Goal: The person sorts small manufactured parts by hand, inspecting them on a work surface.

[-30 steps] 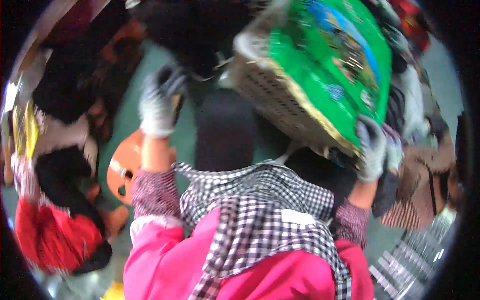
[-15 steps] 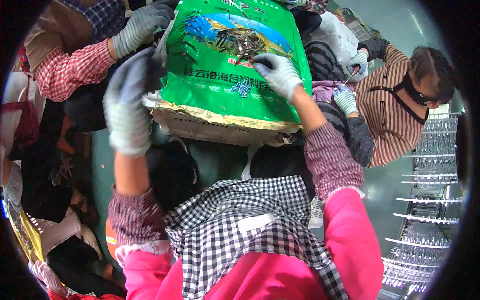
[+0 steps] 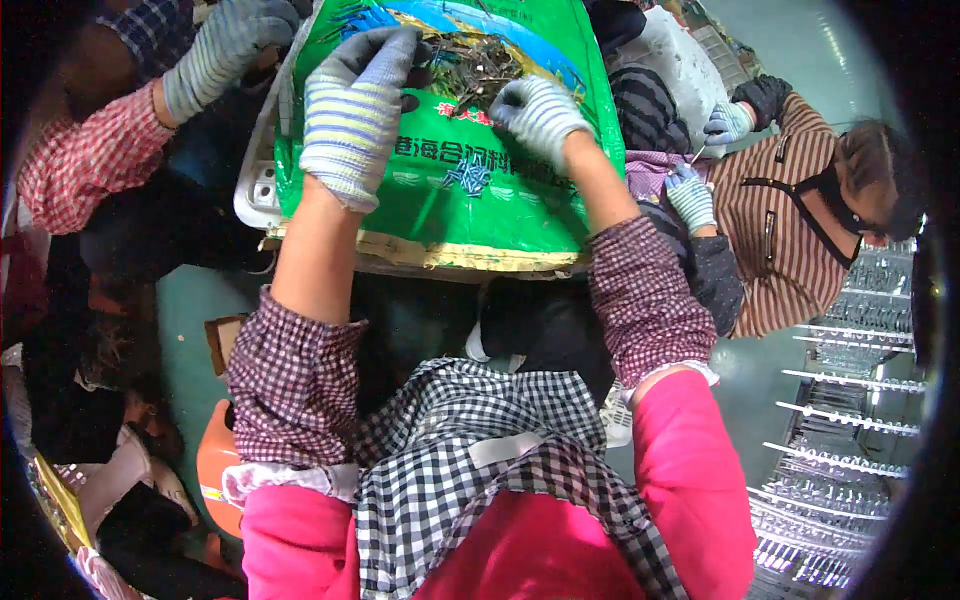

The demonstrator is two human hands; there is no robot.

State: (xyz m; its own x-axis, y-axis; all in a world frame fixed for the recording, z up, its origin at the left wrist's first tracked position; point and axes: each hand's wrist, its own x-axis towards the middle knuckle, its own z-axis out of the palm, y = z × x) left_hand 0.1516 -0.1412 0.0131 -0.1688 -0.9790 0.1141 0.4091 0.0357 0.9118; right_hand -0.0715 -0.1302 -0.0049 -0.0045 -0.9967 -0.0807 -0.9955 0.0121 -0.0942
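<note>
A heap of small dark, slender pieces [image 3: 482, 72] lies on a green printed sack [image 3: 430, 215] spread over a work surface. My left hand [image 3: 350, 125], in a striped knit glove with grey fingertips, hovers at the heap's left side. Its fingers are bent together; whatever they may hold is hidden. At the heap's right edge, my right hand [image 3: 543, 118] has its gloved thumb and fingers pinched close to the pieces. What is between them is too small to make out. Nearer to me sits a little cluster of small blue-grey pieces [image 3: 468, 178], apart from both hands.
A co-worker's gloved hand [image 3: 225, 55] and checked sleeve are at the far left. On the right, a person in a striped top [image 3: 775, 215] holds a thin tool. White racks of metal parts [image 3: 850, 425] stand beyond. An orange object [image 3: 217, 462] is by my left elbow.
My left hand has moved right, from the sack's left edge to beside the heap. The right hand stays near the heap's edge. My view has shifted slightly.
</note>
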